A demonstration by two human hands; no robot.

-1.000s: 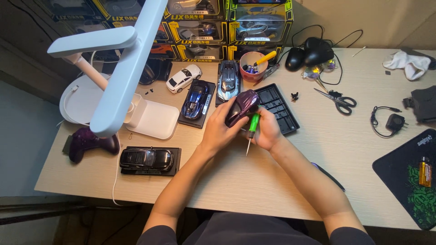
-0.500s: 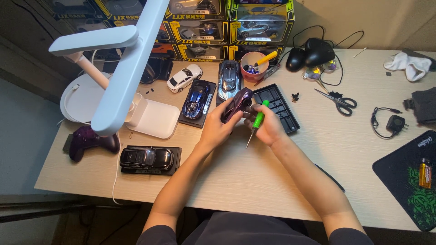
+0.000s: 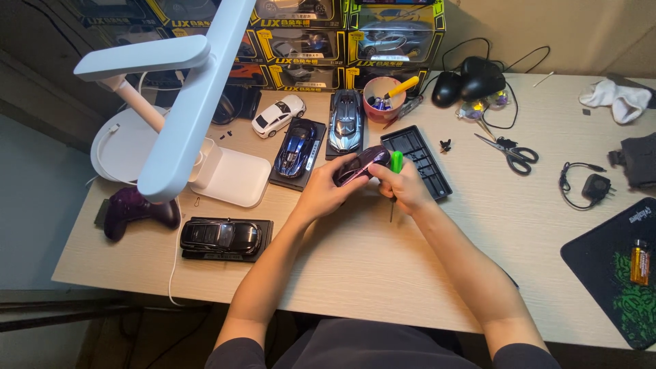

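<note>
Left hand: your left hand (image 3: 324, 195) is closed round the purple model car (image 3: 362, 164), fingers curled under its body, thumb on the near side; car lifted off the desk and tilted, nose up-right.
Right hand: your right hand (image 3: 404, 188) is closed in a fist on the green-handled screwdriver (image 3: 395, 164); handle sticks up out of the fist just beside the car, thin shaft points down below the hand toward the desk.
Car location: in the air over the middle of the wooden desk (image 3: 410, 273), between both hands, just in front of the black tray (image 3: 424, 154).
Hands relation: touching or nearly so, both at the car.
Behind the car: blue model car (image 3: 297, 145) on a black base and a silver-grey model car (image 3: 346, 121) beside it, both standing flat; white model car (image 3: 278, 114) further left.
Near left: black model car (image 3: 220, 236) on its own base; dark purple game controller (image 3: 133, 208) at the desk edge.
Lamp: white desk lamp (image 3: 181, 123) arm crosses the left of the view, base on the desk.
Back: pink cup (image 3: 381, 96) with tools in it; stacked yellow-edged boxes (image 3: 342, 34) against the wall.
Right side: scissors (image 3: 509, 150), black mouse (image 3: 447, 87), small charger with cable (image 3: 594, 186), black-and-green mat (image 3: 615, 273) with a battery (image 3: 639, 261) on it, white cloth (image 3: 618, 99).
</note>
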